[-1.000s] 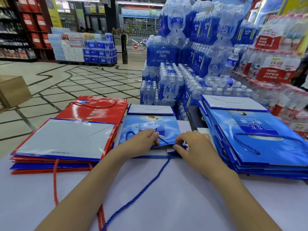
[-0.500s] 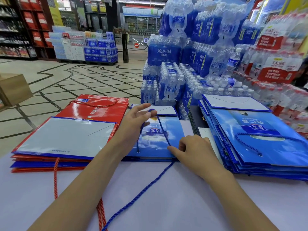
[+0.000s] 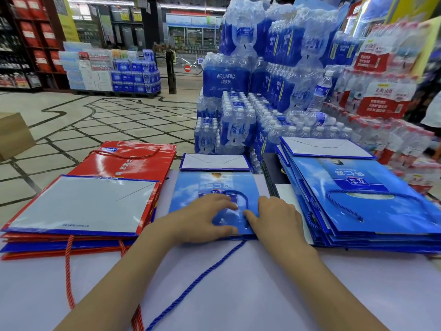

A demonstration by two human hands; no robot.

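Blue gloss paper fills the middle of the table [image 3: 262, 295], where a flattened blue gift bag [image 3: 191, 192] lies face up between two stacks. Its white folded base [image 3: 214, 161] is at the far end and its mouth at the near edge, toward the person.

Both bare hands rest on the near half of the bag. The left grip [image 3: 205, 218] lies open, fingers spread and pressing flat on the printed face. The right grip [image 3: 279, 218] sits just beside it at the bag's near right corner, fingers bent with their tips down on the paper. Whether they pinch the cord there cannot be told.

A blue cord handle [image 3: 241, 196] arches on the bag between the two hands. A second blue cord [image 3: 202, 275] runs out from the bag's mouth and trails across the table toward the camera.

To the left lies a stack of red and blue bags [image 3: 83, 204], its red cords [image 3: 69, 271] trailing onto the table, with a red bag [image 3: 133, 161] behind it. To the right, a stack of blue bags [image 3: 358, 199] lies just beside the right wrist.

Behind the table stand shrink-wrapped packs of bottled water [image 3: 226, 80] with blue labels, and red-labelled packs [image 3: 381, 99] further right. A cardboard box [image 3: 13, 136] sits on the tiled shop floor [image 3: 107, 120] at far left.
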